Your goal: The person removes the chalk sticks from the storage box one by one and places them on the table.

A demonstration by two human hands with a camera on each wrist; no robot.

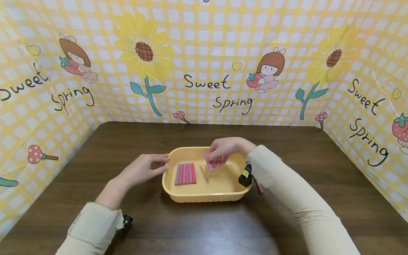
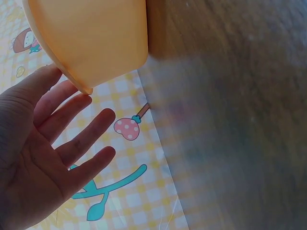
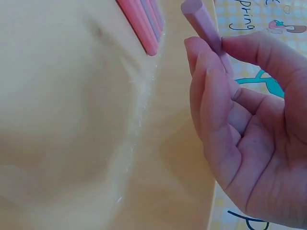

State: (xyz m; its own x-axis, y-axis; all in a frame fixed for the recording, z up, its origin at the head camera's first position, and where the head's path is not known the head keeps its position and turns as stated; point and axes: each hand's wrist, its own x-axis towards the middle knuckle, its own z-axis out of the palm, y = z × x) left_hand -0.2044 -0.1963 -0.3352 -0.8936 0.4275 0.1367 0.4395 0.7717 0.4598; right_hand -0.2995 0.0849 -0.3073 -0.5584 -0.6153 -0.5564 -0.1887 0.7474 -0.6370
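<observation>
A yellow plastic basin (image 1: pixel 207 197) stands on the table. In the head view, my right hand (image 1: pixel 221 150) is over the basin's far side, pinching a pale purple stick (image 1: pixel 208 162) between thumb and fingers. The stick's flat end looks six-sided in the right wrist view (image 3: pixel 204 21). On the basin floor at left, several pink and purple sticks (image 1: pixel 185 174) lie side by side in a row. My left hand (image 1: pixel 141 170) is at the basin's left rim, its fingertips touching the edge and its fingers spread loosely, as the left wrist view shows.
Just outside the basin's right side, partly hidden by the right sleeve, a dark pink stick (image 1: pixel 259 187) lies on the brown wooden table (image 1: pixel 197 226). A yellow checked cloth (image 1: pixel 204 53) with printed flowers and lettering rises behind and at both sides.
</observation>
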